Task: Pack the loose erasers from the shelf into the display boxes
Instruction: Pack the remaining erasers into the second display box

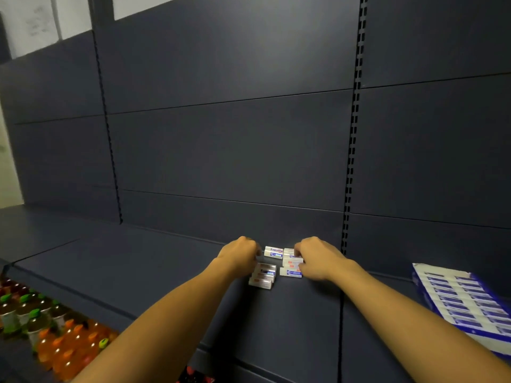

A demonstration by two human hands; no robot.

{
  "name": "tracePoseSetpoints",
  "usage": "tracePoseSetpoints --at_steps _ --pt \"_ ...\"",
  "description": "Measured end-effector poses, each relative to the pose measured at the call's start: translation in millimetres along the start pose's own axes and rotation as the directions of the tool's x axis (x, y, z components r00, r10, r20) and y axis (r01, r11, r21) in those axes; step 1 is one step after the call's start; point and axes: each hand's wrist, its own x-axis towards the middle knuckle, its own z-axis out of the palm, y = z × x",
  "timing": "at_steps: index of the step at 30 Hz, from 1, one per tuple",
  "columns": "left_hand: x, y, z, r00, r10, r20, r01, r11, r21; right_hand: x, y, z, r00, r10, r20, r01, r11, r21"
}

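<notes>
Both hands are reaching to the back of the dark shelf (166, 272), where a small bunch of loose erasers (273, 252) sits near the back edge, just left of the slotted upright. The left hand (240, 254) is on the left side of the pile with fingers curled over, but I honestly can't tell if it's got one pinched. The right hand (318, 258) has its fingers curled onto the erasers on the right side of the bunch. The display box (464, 302), already lined with erasers, lies near the shelf's right edge, well apart from the pile. Drink bottles (55, 335) stand on a lower shelf at bottom left.
</notes>
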Motion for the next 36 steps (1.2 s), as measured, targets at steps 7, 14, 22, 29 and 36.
tracePoseSetpoints --at_steps 7,14,22,29,36 --pt "37 -5 13 0.979 0.174 0.105 -0.172 0.985 -0.031 0 2 7 0.998 0.056 -0.006 -0.056 0.998 0.022" --pt "55 -14 15 0.920 0.342 0.192 -0.328 0.939 -0.099 4 -4 6 0.989 0.148 -0.023 -0.147 0.989 0.033" --pt "56 -34 6 0.926 0.364 0.101 -0.358 0.931 -0.076 15 -24 8 0.988 0.155 -0.012 -0.154 0.987 0.035" --pt "49 -57 -14 0.928 0.370 0.046 -0.362 0.924 -0.121 34 -49 13 0.993 0.117 0.022 -0.119 0.987 0.104" --pt "35 -84 -16 0.947 0.317 0.057 -0.298 0.929 -0.218 48 -67 27 0.994 0.049 0.100 -0.059 0.994 0.095"
